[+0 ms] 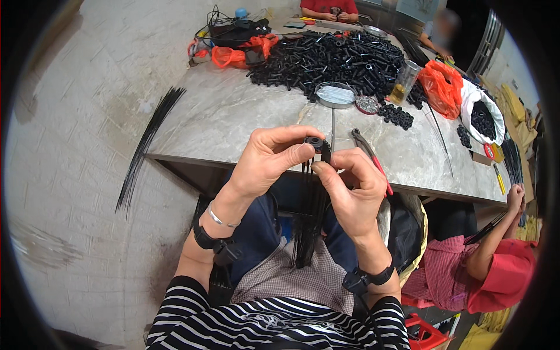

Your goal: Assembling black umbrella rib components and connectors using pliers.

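Just over the table's near edge, my left hand pinches a small black round part with a hole in its top, between thumb and fingertips. Close against it, my right hand is closed with thumb and forefinger on a short dark piece, partly hidden by the fingers. Beneath both hands, a bundle of thin black rods hangs down to my lap. Whether the rods are joined to the round part I cannot tell. Pliers with red handles lie beside my right hand.
A large heap of black tubular parts covers the table's far side. Nearer stand a dish of white sticks, a bowl of small metal pieces and a jar. More rods overhang the left edge. A co-worker in red sits at right.
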`<action>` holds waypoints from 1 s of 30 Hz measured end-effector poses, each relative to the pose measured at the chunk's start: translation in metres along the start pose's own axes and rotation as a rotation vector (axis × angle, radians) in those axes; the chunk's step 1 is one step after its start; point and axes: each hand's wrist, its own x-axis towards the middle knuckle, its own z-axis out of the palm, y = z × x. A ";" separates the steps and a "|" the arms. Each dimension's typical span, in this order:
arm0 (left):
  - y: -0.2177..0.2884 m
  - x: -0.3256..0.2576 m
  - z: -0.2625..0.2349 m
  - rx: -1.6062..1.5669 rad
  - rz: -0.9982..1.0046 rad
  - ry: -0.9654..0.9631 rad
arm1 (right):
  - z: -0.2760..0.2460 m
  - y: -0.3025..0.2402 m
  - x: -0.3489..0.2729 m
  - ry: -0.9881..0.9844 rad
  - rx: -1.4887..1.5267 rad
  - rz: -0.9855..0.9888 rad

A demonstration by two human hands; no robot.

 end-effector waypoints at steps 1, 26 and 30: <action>-0.002 0.001 0.000 -0.032 0.009 -0.007 | 0.000 0.000 0.001 0.007 -0.016 -0.026; -0.014 0.009 -0.001 0.025 0.088 -0.104 | 0.000 0.000 0.001 0.056 -0.109 -0.129; -0.015 0.007 0.000 -0.089 0.104 -0.122 | 0.003 0.003 -0.003 0.057 -0.051 -0.106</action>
